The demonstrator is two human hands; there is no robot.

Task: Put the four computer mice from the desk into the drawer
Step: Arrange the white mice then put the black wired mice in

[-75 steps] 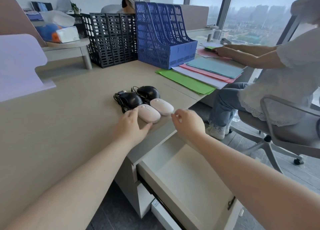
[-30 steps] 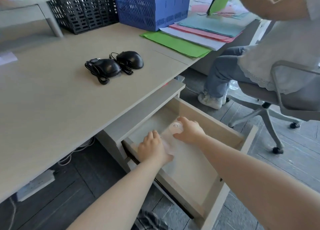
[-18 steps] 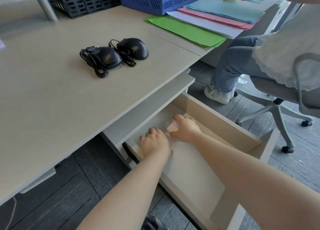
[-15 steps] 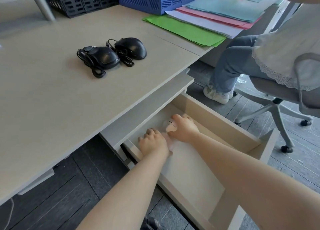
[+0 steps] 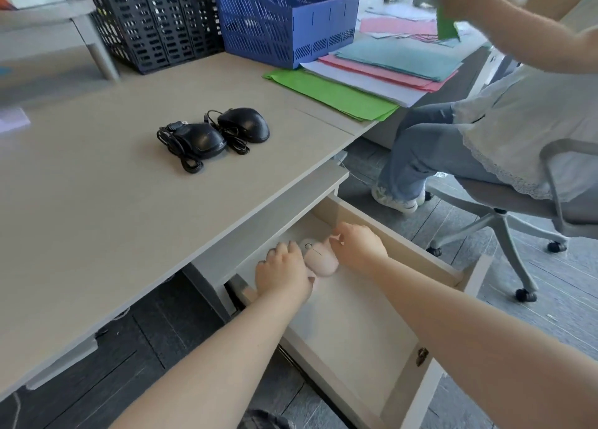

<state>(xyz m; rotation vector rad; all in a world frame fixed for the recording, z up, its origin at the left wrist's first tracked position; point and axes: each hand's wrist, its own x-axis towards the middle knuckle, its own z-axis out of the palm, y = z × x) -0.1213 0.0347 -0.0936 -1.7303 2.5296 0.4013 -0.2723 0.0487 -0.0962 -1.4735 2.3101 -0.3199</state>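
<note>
We are setting the pale pink mice (image 5: 320, 260) down at the back of the open drawer (image 5: 404, 253). Our left hand (image 5: 283, 275) is resting palm-down, its grip hidden; our right hand (image 5: 357, 245) is curling loosely beside one mouse. We should be releasing gently, leaving room for the two black wired mice (image 5: 215, 134) waiting on the desk (image 5: 97, 186).

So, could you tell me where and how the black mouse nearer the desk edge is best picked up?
Take the right black mouse from above, fingers and thumb on its two long sides around the domed back. It lies flat on the desk with its top clear. Its bundled cord lies loose between it and the left black mouse, so gather that in too, or it will likely trail.
</note>
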